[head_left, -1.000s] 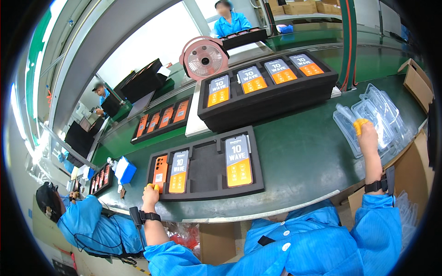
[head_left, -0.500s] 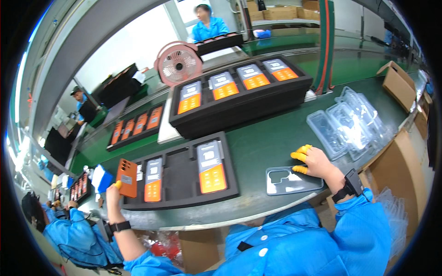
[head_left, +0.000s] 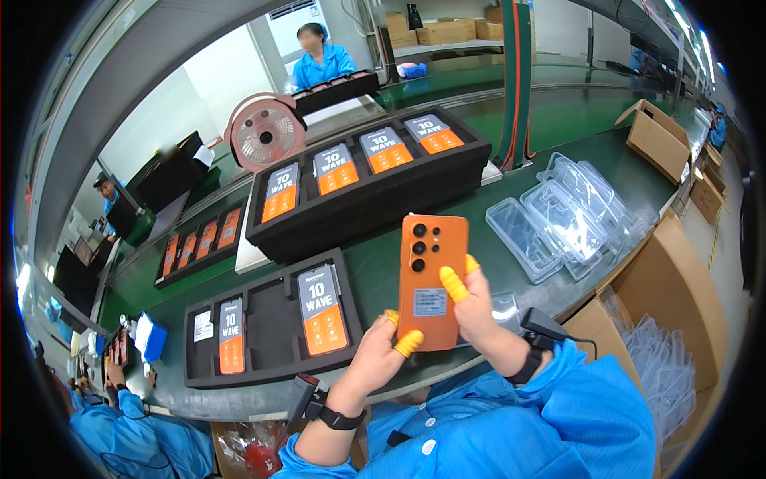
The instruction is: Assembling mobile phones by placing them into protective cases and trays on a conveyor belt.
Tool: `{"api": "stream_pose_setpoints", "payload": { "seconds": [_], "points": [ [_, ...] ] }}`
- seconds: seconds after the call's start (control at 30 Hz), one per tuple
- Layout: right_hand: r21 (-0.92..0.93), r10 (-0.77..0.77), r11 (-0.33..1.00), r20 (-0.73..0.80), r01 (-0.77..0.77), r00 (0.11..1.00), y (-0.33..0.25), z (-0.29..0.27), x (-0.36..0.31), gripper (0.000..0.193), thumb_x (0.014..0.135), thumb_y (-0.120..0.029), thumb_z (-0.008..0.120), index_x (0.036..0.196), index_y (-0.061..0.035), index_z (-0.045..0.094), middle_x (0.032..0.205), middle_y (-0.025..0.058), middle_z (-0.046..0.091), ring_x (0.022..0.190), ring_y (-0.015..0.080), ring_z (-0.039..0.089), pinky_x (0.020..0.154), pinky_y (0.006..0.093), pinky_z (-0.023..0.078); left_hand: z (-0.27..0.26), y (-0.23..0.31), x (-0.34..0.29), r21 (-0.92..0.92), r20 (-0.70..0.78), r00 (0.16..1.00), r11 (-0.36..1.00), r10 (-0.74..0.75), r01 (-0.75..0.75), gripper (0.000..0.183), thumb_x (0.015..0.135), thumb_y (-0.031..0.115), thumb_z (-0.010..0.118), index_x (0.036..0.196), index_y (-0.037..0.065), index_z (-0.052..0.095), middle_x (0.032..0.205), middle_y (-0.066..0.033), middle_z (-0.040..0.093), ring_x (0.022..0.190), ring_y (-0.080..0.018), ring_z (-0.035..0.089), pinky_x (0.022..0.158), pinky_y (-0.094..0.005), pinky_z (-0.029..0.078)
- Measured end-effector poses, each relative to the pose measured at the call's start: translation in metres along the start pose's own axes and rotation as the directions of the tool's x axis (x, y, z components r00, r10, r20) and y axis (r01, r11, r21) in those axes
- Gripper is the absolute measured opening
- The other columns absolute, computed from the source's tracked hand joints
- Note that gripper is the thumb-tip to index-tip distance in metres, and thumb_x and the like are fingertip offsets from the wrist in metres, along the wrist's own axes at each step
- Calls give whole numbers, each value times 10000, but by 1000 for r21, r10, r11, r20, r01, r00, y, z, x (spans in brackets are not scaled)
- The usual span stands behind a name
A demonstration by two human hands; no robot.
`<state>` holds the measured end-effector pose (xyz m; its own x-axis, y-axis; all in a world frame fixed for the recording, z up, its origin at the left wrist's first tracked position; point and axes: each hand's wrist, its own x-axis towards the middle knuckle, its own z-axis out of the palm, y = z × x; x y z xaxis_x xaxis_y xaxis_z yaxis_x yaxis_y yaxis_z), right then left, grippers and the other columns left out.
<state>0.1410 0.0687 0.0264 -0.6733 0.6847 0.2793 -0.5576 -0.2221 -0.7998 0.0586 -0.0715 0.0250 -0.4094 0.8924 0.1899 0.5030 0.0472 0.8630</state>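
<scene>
An orange smartphone (head_left: 431,319) is held upright over the bench edge, its back with camera lenses and a pale label turned to me. My left hand (head_left: 375,355) grips its lower left side. My right hand (head_left: 476,311) grips its right side, with yellow finger covers on the fingers of both hands. Behind the right hand shows part of a clear phone case (head_left: 504,307), the rest hidden by the phone and hand. Left of the phone lies a black foam tray (head_left: 271,359) with two smartphones under printed film, one in a narrow slot (head_left: 231,339), one wider (head_left: 323,311).
A deeper black foam tray (head_left: 367,195) with several film-covered phones stands behind. Clear plastic cases (head_left: 558,215) are piled to the right, near an open carton (head_left: 658,144). A pink fan (head_left: 267,140) and a smaller phone tray (head_left: 199,243) are at left. A co-worker (head_left: 323,64) sits opposite.
My left hand has brought the orange smartphone from beside the tray to the middle. My right hand has left the clear case on the bench and taken hold of the phone. The view has shifted.
</scene>
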Motion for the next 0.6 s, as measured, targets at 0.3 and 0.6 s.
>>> {"api": "stream_pose_setpoints", "payload": {
  "seconds": [0.3,0.6],
  "points": [
    [-693,257,25,700,720,666,-55,-79,-18,316,629,-252,698,872,-78,597,834,60,577,735,216,565,668,343,476,21,-15,16,492,138,989,870,-62,-14,802,588,130,720,1256,-1,298,1232,-191,380,1143,-330,357,976,-371,278],
    [-888,353,66,448,456,821,-31,-84,-5,987,522,-529,717,1253,-9,303,1215,205,388,1162,362,335,963,564,180,31,-1,11,268,-109,988,961,106,-74,750,578,73,712,1228,21,340,1214,-151,400,1143,-318,349,978,-359,283]
  ]
}}
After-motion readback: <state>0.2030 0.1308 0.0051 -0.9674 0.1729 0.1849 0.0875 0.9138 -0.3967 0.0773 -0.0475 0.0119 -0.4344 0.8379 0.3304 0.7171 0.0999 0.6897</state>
